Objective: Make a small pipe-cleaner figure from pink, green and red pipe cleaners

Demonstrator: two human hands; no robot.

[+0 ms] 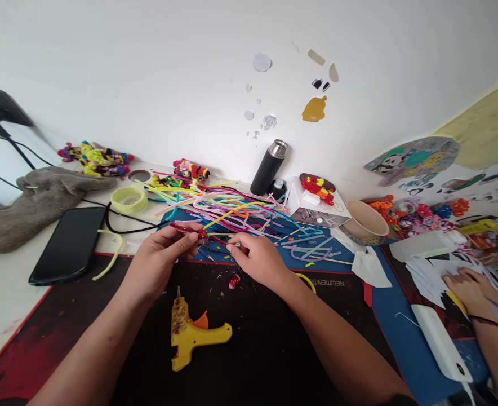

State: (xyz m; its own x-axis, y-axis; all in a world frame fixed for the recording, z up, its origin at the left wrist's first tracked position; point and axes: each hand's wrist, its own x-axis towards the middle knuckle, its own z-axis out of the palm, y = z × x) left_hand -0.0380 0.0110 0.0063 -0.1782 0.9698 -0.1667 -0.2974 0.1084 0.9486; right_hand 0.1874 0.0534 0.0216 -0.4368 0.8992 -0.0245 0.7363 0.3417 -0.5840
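Observation:
Between my two hands stretches a sparkly red pipe cleaner (185, 227), with a coiled or bunched part near the left fingertips. My left hand (162, 254) pinches it between thumb and fingers. At its other end, my right hand (255, 256) is closed on the thin red stem. Below them on the black desk mat (257, 361) lies a small red glittery piece (234, 281). Nearer to me, a yellow hot glue gun (190, 332) with an orange trigger rests on its side, its nozzle pointing away.
Behind my hands spreads a pile of colourful pipe cleaners (240, 208). A black thermos (269, 168) stands by the wall, near a white box (316, 208) and a beige bowl (365, 221). A phone (69, 245) lies left. At right, another person's hands (471, 287) rest near papers and a white device (441, 341).

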